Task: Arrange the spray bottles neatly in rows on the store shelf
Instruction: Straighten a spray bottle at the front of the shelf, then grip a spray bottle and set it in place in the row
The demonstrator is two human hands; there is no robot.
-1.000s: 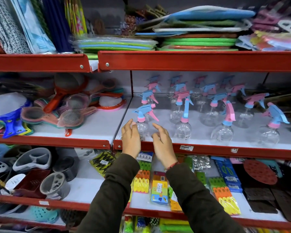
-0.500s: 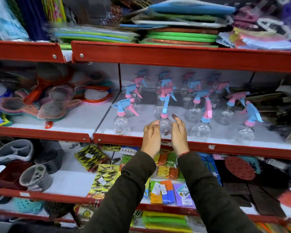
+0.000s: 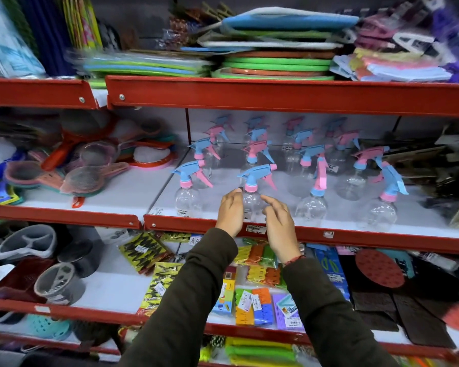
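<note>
Head view: I am cupping my left hand (image 3: 229, 209) and right hand (image 3: 277, 221), fingers spread and unclamped, around a front-row spray bottle (image 3: 252, 197), judging nozzle squaring next.

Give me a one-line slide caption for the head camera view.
Both hands, left and right, flank a clear front-row spray bottle on a red-edged store shelf.

I see clear spray bottles (image 3: 252, 200) with pink-and-blue triggers standing upright in rough rows on the mid-frame shelf (image 3: 355, 235).
</note>
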